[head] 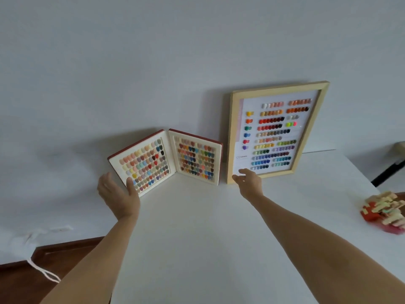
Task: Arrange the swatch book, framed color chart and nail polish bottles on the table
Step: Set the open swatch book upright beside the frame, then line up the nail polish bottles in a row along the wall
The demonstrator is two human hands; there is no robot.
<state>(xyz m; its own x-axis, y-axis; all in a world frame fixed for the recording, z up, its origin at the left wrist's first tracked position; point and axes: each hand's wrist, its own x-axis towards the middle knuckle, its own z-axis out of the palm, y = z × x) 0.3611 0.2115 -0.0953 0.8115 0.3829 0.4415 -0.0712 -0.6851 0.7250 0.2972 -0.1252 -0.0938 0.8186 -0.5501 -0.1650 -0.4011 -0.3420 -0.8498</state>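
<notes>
I am watching the left hand (pixel 118 191) cupping the outer edge of the swatch book (pixel 166 160), fingers spread behind the cover and thumb lying on the left page, a loose hold that looks meant to set the angle so the book stands open on its own. The right hand (pixel 248 181) is reaching with fingers parted, touching the lower left corner of the framed color chart (pixel 276 132), probably steadying it where it is leaning on the wall (pixel 153 62). Both are standing at the back of the table (pixel 197 238), just beside each other. The nail polish bottles (pixel 383 212) are lying heaped at the right edge; whether a tray is holding them, I cannot tell.
</notes>
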